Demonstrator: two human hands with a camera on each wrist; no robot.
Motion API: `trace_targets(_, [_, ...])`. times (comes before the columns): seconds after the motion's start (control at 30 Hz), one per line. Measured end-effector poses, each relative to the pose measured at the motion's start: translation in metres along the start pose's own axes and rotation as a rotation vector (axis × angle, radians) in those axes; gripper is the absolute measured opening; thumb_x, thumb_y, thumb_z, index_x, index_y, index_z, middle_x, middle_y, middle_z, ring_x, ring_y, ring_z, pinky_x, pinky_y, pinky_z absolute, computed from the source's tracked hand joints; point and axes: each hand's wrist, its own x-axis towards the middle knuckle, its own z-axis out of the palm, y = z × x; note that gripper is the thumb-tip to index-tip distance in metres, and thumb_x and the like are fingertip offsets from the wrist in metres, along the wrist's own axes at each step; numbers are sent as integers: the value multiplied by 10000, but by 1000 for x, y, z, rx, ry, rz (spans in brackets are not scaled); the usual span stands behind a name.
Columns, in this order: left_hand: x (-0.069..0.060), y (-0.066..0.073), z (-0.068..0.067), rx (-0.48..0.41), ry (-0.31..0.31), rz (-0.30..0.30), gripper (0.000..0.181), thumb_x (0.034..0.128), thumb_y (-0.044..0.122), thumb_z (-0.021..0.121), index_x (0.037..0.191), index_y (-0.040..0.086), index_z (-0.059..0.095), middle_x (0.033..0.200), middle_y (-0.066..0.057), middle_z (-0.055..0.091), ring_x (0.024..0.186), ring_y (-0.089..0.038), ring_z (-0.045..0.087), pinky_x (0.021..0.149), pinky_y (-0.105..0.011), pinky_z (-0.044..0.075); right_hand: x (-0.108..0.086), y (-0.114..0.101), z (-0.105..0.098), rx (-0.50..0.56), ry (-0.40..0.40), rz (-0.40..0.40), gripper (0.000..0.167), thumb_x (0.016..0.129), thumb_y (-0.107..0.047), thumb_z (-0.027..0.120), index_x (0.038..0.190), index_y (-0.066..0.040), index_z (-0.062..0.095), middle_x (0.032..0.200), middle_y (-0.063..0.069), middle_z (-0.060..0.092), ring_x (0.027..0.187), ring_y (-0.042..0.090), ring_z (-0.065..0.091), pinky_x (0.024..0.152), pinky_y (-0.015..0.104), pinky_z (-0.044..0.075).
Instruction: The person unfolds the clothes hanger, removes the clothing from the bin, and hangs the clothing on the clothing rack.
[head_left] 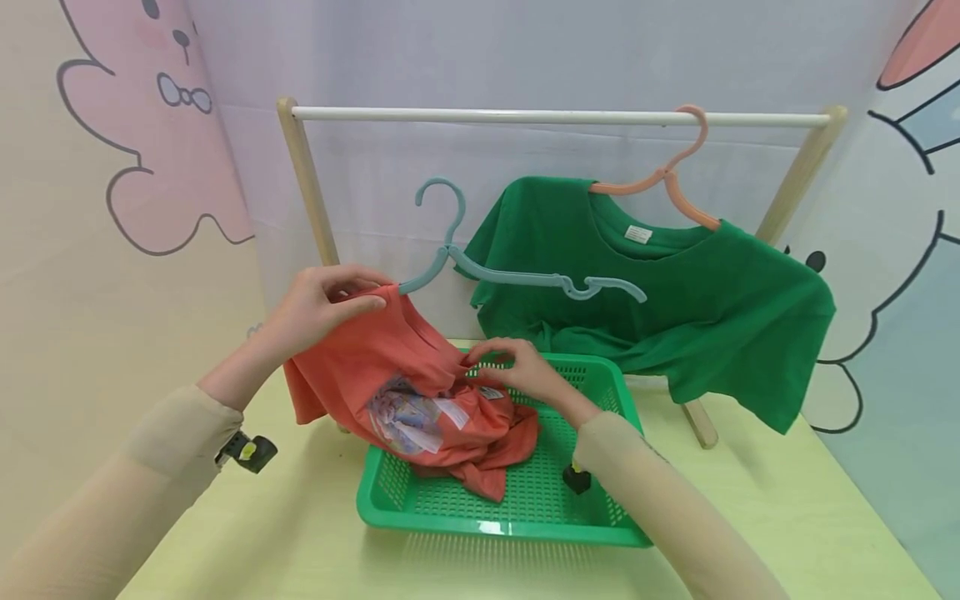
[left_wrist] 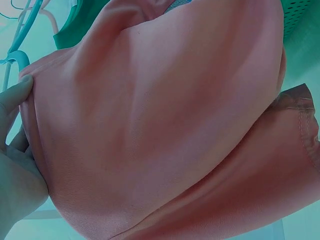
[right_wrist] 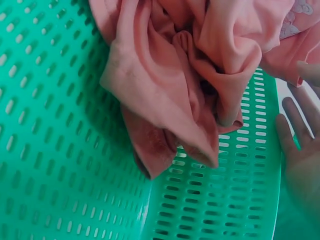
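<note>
A coral-red T-shirt (head_left: 337,367) with a printed front hangs partly into a green plastic basket (head_left: 435,527). My left hand (head_left: 318,310) pinches its shoulder, where one arm of a blue-grey hanger (head_left: 502,275) goes inside the neck opening. The hanger's other arm, with a notch, sticks out bare to the right, and its hook is below the rail. My right hand (head_left: 528,371) pinches the collar edge above the basket. In the left wrist view the thumb (left_wrist: 22,89) presses on the shirt cloth. In the right wrist view crumpled cloth (right_wrist: 165,95) hangs inside the basket.
A white rail (head_left: 480,116) on wooden posts (head_left: 311,183) stands behind. From its right part a green T-shirt (head_left: 735,300) hangs on an orange hanger (head_left: 693,200), tilted down to the right. The basket stands on a pale yellow table (head_left: 285,517).
</note>
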Motion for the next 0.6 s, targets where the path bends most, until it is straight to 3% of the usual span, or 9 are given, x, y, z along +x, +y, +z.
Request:
trace_targets(0.13, [0,-1,-1,14,-2,-17,236,908,230,728,1144,245,735,1042,-6,755,814,-26,658,705,-167,519,5,-1,4,-75,-51,-8,234,913,-150,701,1145,-164,727,1215,22,701,1156,181,620,931,385,542])
trace_targets(0.3, [0,-2,-3,7,-3,-14,239,909,240,726,1147,262,733,1034,7,757,799,-47,655,696,-171,515,10,-2,10,-116,-45,33,232,909,-134,704,1139,-143,732,1198,36,712,1127,185,641,891,315,570])
trace_targets(0.47, [0,-4,-7,-15,4,-3,234,912,222,722,1144,255,736,1030,90,748,825,-31,663,713,-160,520,7,-3,3,-129,44,89,133,903,-151,722,1030,-126,755,1040,47,745,990,197,672,810,280,587])
trace_targets(0.6, [-1,-7,-10,-10,20,4,240,914,204,720,1151,242,736,1026,170,729,842,-7,659,716,-148,516,-1,-4,-14,-155,138,66,72,912,-157,714,964,-116,743,977,55,738,922,220,671,791,350,587])
